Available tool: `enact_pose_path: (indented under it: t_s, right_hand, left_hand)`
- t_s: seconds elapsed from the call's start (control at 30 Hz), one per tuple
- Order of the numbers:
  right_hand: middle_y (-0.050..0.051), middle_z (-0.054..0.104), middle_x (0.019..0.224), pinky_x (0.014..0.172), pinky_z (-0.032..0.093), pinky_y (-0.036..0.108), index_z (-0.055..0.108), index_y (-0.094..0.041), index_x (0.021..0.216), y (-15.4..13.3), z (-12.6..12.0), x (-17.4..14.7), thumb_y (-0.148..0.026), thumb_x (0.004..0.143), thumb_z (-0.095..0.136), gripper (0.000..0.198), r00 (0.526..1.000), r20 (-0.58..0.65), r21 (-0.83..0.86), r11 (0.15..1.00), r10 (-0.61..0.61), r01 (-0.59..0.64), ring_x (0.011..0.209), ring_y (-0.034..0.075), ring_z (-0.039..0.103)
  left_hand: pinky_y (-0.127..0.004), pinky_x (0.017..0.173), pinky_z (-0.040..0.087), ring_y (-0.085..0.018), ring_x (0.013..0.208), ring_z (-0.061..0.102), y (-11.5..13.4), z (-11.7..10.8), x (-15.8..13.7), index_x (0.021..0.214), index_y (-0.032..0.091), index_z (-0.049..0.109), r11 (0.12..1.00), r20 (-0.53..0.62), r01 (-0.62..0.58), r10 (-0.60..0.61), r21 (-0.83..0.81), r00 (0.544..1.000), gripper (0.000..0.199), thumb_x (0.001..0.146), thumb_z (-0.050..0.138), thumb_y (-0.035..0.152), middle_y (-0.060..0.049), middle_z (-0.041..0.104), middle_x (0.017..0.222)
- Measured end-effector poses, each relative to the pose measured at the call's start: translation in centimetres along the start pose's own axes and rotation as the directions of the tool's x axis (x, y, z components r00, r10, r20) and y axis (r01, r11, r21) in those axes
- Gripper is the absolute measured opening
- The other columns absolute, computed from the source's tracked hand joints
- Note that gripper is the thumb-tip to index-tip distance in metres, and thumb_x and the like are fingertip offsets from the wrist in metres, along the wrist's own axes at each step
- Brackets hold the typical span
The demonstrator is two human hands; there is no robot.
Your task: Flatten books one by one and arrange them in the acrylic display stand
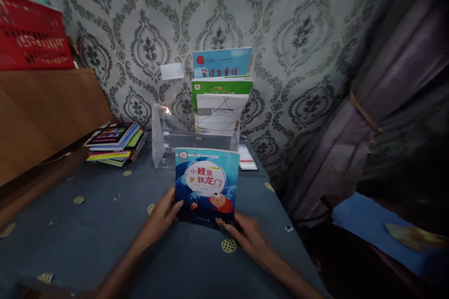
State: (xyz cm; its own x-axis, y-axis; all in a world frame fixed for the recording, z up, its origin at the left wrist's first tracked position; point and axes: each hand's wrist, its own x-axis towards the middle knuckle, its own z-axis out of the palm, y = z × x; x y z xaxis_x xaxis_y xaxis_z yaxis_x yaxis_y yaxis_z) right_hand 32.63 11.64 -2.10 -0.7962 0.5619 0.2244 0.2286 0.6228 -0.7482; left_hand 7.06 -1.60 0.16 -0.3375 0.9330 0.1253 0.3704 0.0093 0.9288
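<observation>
Between my two hands I hold a blue picture book (pixel 206 205), its cover facing me, with an orange fish and red Chinese characters on it. My left hand (pixel 163 215) grips the lower left edge, thumb on the front cover. At the lower right corner my right hand (pixel 249 231) has its thumb on the cover too. The fingers behind the book are hidden. Just beyond it stands a clear tiered book rack (pixel 157 142). In the rack's right side are a white booklet (pixel 220 119), a green book (pixel 224 85) and a light-blue book (pixel 222 58), one behind another.
A pile of books (pixel 114 142) lies at the back left of the dark blue tablecloth (pixel 94 233). Further left, a red basket (pixel 33 32) sits on a wooden cabinet (pixel 49 112). At right hang a tied curtain (pixel 336 149) and, lower, a blue cloth (pixel 368 229).
</observation>
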Motion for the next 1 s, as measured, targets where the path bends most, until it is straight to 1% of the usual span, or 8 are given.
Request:
enact_pose_path:
  t_s: [0.1, 0.17, 0.33, 0.47, 0.6, 0.73, 0.87, 1.0]
  right_hand:
    - [0.005, 0.066, 0.071, 0.061, 0.043, 0.029, 0.068, -0.017, 0.085, 0.1, 0.0, 0.1, -0.061, 0.096, 0.043, 0.052, 1.000, -0.003, -0.011, 1.000, 0.021, -0.021, 0.063, 0.019, 0.055]
    - [0.004, 0.064, 0.070, 0.060, 0.042, 0.029, 0.067, -0.018, 0.082, 0.0, 0.1, 0.2, -0.063, 0.095, 0.044, 0.052, 0.999, -0.006, -0.001, 0.999, 0.034, -0.034, 0.062, 0.018, 0.054]
    - [0.003, 0.063, 0.073, 0.063, 0.044, 0.029, 0.066, -0.020, 0.084, 0.2, 0.3, 0.0, -0.067, 0.094, 0.044, 0.053, 0.997, -0.026, 0.025, 0.997, 0.074, -0.073, 0.065, 0.018, 0.053]
    - [0.003, 0.063, 0.073, 0.063, 0.045, 0.029, 0.068, -0.018, 0.085, 1.5, 0.5, 0.2, -0.070, 0.090, 0.047, 0.057, 0.995, -0.033, 0.047, 0.995, 0.093, -0.092, 0.067, 0.019, 0.054]
    - [0.004, 0.067, 0.077, 0.068, 0.051, 0.032, 0.072, -0.017, 0.092, 1.9, -0.5, 1.0, -0.070, 0.089, 0.051, 0.057, 0.995, -0.026, 0.110, 0.990, 0.092, -0.089, 0.073, 0.021, 0.057]
    - [0.008, 0.072, 0.088, 0.078, 0.056, 0.040, 0.074, -0.018, 0.101, 0.2, -2.8, 2.6, -0.072, 0.087, 0.054, 0.060, 0.998, 0.021, 0.219, 0.974, 0.051, -0.055, 0.087, 0.028, 0.064]
    - [0.011, 0.073, 0.110, 0.092, 0.054, 0.047, 0.072, -0.019, 0.116, -2.0, -5.3, 4.4, -0.069, 0.087, 0.057, 0.060, 0.996, 0.088, 0.348, 0.938, -0.034, 0.001, 0.108, 0.033, 0.065]
    - [0.011, 0.074, 0.112, 0.095, 0.054, 0.049, 0.072, -0.020, 0.117, -2.5, -6.8, 6.0, -0.069, 0.086, 0.061, 0.060, 0.995, 0.099, 0.335, 0.942, -0.024, -0.011, 0.110, 0.033, 0.066]
  left_hand:
    - [-0.025, 0.055, 0.051, -0.021, 0.082, 0.062, 0.6, 0.1, 0.1, 0.125, 0.019, 0.057, 1.000, 0.004, 0.010, -0.010, -0.012, 1.000, 0.049, 0.092, 0.054, 0.055, -0.007, 0.067, 0.096]
    - [-0.025, 0.055, 0.051, -0.022, 0.085, 0.062, 0.5, 0.1, 0.1, 0.126, 0.018, 0.057, 0.999, 0.012, 0.015, -0.015, -0.039, 1.000, 0.051, 0.091, 0.055, 0.056, -0.008, 0.067, 0.100]
    - [-0.023, 0.052, 0.051, -0.019, 0.077, 0.061, -1.3, 0.4, 0.5, 0.133, 0.019, 0.053, 0.996, -0.031, 0.056, -0.059, -0.076, 0.998, 0.062, 0.087, 0.060, 0.060, -0.009, 0.066, 0.102]
    - [-0.022, 0.044, 0.049, -0.018, 0.072, 0.059, -2.2, 0.5, 1.6, 0.130, 0.019, 0.055, 0.997, -0.008, 0.018, -0.018, -0.070, 1.000, 0.063, 0.086, 0.057, 0.065, -0.007, 0.065, 0.096]
    - [-0.021, 0.042, 0.048, -0.017, 0.068, 0.060, -0.8, 0.1, 3.2, 0.127, 0.020, 0.056, 0.997, 0.076, -0.010, 0.016, -0.070, 0.997, 0.061, 0.086, 0.057, 0.065, -0.006, 0.063, 0.094]
    - [-0.022, 0.042, 0.050, -0.018, 0.071, 0.062, 1.4, -0.6, 5.3, 0.134, 0.019, 0.048, 0.996, 0.152, -0.020, 0.033, -0.089, 0.988, 0.065, 0.085, 0.061, 0.061, -0.007, 0.062, 0.097]
    - [-0.020, 0.042, 0.049, -0.015, 0.068, 0.059, 2.8, -1.0, 7.3, 0.124, 0.019, 0.051, 0.994, 0.151, -0.047, 0.062, -0.098, 0.987, 0.056, 0.085, 0.063, 0.056, -0.001, 0.056, 0.087]
    - [-0.021, 0.042, 0.050, -0.014, 0.063, 0.057, 3.9, -1.2, 9.2, 0.118, 0.019, 0.053, 0.991, 0.131, -0.094, 0.106, -0.093, 0.986, 0.052, 0.083, 0.064, 0.055, 0.000, 0.058, 0.085]
